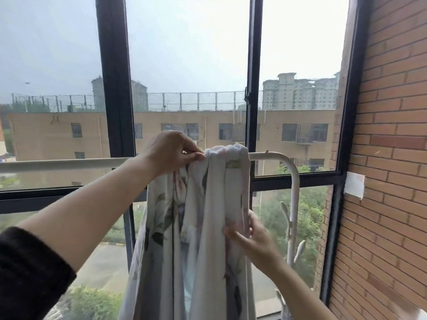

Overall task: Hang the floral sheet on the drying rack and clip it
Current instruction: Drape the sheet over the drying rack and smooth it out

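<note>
The floral sheet (203, 227), white with grey-green leaves and pale pink flowers, hangs bunched in long folds over the top bar of the white drying rack (277, 156). My left hand (172, 151) pinches the sheet's gathered top edge right at the bar. Lower down, my right hand (253, 236) grips a fold on the sheet's right side, fingers curled into the cloth. The bar runs left across the window and bends down into a post at the right. No clip is in view.
A large black-framed window (115, 88) stands directly behind the rack. A brick wall (392, 135) closes the right side, with a white patch of tape (354, 184) on it. White hooks (287, 218) stick out from the rack's right post.
</note>
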`<action>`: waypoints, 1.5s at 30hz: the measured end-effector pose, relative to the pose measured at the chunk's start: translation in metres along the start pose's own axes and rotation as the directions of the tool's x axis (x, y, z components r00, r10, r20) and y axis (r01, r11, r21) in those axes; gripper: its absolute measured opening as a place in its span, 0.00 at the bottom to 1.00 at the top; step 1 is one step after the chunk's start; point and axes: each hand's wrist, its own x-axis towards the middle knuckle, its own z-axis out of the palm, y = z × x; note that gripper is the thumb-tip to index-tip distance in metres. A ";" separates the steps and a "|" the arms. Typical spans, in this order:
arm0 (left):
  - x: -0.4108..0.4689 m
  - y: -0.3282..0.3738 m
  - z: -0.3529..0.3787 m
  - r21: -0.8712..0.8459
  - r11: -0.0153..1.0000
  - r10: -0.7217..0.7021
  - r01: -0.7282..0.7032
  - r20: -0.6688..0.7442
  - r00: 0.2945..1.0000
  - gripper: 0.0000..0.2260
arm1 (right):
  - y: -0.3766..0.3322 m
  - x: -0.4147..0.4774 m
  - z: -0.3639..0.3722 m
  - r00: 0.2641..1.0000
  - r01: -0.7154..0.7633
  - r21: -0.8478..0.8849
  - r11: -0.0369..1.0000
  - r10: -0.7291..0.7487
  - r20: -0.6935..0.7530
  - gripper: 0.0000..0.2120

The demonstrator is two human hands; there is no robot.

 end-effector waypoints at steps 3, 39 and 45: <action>0.000 0.001 0.000 0.004 1.000 0.001 -0.001 0.005 1.000 0.08 | 0.005 -0.012 0.014 0.999 -0.035 0.078 0.996 0.033 0.025 0.22; 0.018 0.022 0.014 0.349 0.915 -0.215 0.200 0.002 0.977 0.37 | -0.128 0.196 -0.046 0.982 0.069 -0.104 0.992 -0.049 0.182 0.07; 0.021 0.016 0.017 0.351 0.920 -0.189 0.173 0.010 0.982 0.37 | -0.116 0.140 -0.069 0.875 0.245 -0.416 0.876 -0.385 -0.294 0.13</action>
